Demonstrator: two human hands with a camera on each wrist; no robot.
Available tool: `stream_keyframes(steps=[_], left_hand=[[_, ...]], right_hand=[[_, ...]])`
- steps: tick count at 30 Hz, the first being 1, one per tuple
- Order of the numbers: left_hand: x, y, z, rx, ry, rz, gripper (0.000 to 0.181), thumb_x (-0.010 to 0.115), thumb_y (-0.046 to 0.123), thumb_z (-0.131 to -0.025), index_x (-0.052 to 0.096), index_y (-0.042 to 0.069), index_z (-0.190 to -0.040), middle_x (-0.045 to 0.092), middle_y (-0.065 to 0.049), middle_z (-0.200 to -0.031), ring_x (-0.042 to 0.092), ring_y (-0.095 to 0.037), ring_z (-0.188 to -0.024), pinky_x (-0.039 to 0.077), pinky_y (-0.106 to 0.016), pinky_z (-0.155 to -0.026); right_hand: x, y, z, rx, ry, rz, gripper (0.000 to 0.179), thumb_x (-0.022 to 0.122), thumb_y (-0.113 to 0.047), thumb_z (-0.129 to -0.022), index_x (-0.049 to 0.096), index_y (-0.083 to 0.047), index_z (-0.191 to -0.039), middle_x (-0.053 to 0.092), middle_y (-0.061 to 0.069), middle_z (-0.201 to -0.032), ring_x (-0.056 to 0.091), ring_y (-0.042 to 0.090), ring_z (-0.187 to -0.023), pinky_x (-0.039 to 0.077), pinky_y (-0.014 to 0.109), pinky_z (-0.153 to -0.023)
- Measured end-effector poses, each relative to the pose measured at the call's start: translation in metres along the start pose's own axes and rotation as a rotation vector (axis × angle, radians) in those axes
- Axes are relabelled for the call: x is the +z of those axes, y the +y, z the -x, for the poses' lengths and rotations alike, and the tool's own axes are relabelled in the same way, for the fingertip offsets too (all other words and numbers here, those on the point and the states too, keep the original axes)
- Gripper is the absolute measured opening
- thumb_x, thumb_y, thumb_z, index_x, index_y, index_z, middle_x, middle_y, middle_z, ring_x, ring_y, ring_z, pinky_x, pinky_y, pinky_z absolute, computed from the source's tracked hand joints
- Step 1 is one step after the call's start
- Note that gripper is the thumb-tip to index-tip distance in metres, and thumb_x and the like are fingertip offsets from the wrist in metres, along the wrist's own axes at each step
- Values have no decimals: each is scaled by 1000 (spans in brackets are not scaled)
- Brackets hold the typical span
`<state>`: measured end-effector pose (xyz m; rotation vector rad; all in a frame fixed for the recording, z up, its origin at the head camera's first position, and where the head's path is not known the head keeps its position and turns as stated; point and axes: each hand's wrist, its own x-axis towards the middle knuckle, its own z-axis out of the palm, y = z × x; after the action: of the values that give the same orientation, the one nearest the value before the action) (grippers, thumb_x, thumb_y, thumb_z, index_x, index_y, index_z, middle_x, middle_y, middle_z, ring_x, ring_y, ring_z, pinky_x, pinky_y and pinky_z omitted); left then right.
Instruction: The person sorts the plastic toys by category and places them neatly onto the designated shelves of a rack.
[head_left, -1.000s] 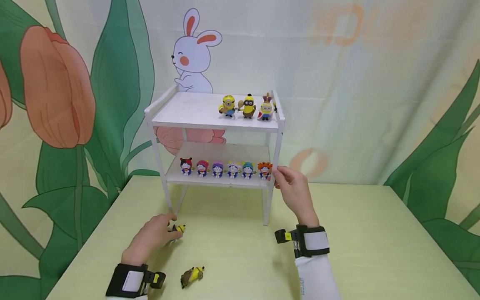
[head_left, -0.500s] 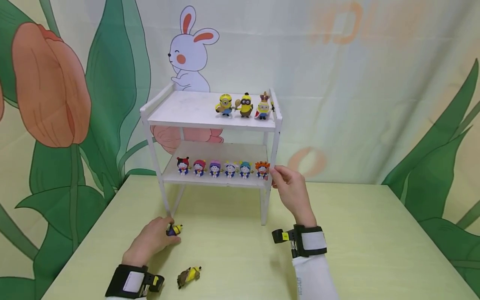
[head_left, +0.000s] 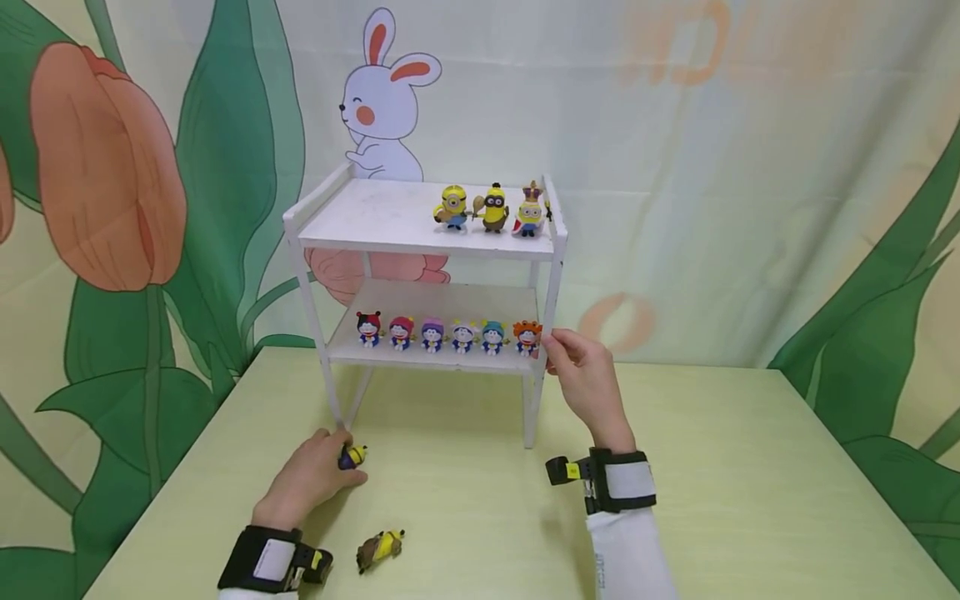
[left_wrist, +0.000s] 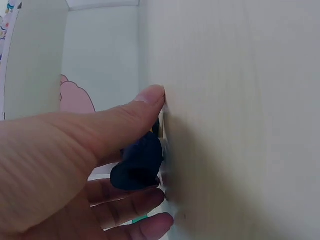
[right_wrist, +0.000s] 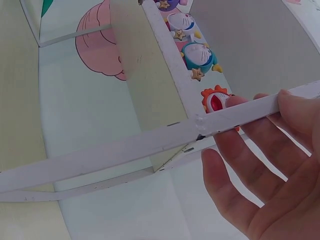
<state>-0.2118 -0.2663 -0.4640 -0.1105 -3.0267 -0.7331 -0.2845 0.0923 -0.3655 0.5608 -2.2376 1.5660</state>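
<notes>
At the table's front left, my left hand (head_left: 307, 473) has its thumb and fingers spread around a small yellow-and-blue Minion figurine (head_left: 352, 456) lying on its side. A gap shows between thumb and toy. From the left wrist, its dark blue body (left_wrist: 137, 162) appears between thumb (left_wrist: 150, 95) and lower fingers, partly covered by the thumb. My right hand (head_left: 588, 379) pinches the front right leg (right_wrist: 240, 115) of a white two-tier shelf (head_left: 420, 246), beside a figurine in an orange crab hat (head_left: 528, 336). Another Minion figurine (head_left: 381, 549), yellow and brown, lies nearer me.
Three Minion figurines stand on the right of the top tier, among them one with a crown (head_left: 529, 212). A row of several blue-and-white cat figurines in animal hats (head_left: 432, 335) fills the lower tier. The pale green table (head_left: 712, 483) meets a printed curtain (head_left: 712, 208) behind.
The left fingers have shifted slightly around the yellow-and-blue Minion, so more of it shows now. My right hand stays on the shelf leg. The head view has moved a little.
</notes>
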Motion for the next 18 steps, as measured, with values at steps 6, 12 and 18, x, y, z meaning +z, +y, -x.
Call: stream_keyframes(steps=[6,12,18], left_hand=[[1,4,0,15,9,-12,50,82,21,-80,60,-5,-115,58,-19,-98,59,-30,-85,51,-46,-70],[3,5,-1,23,22,-13,48,81,20,-80,60,-6,-114,57,-18,-97,59,-30,-83,50,-47,-70],[3,5,-1,16,13,-17,46,81,20,-81,61,-6,-114,58,-17,-97,58,-29,-83,51,-45,-68]], right_hand=[[0,0,0,3,-3,4,29,58,-22,-100,70,2,-110,69,13,-94,61,41,-80,55,51,-76],[-1,0,0,-2,1,31,30,57,-25,-100,70,0,-110,70,11,-94,62,29,-76,56,41,-72],[1,-2,0,1,-1,29,31,57,-26,-101,71,-1,-111,70,11,-96,62,30,-79,56,44,-74]])
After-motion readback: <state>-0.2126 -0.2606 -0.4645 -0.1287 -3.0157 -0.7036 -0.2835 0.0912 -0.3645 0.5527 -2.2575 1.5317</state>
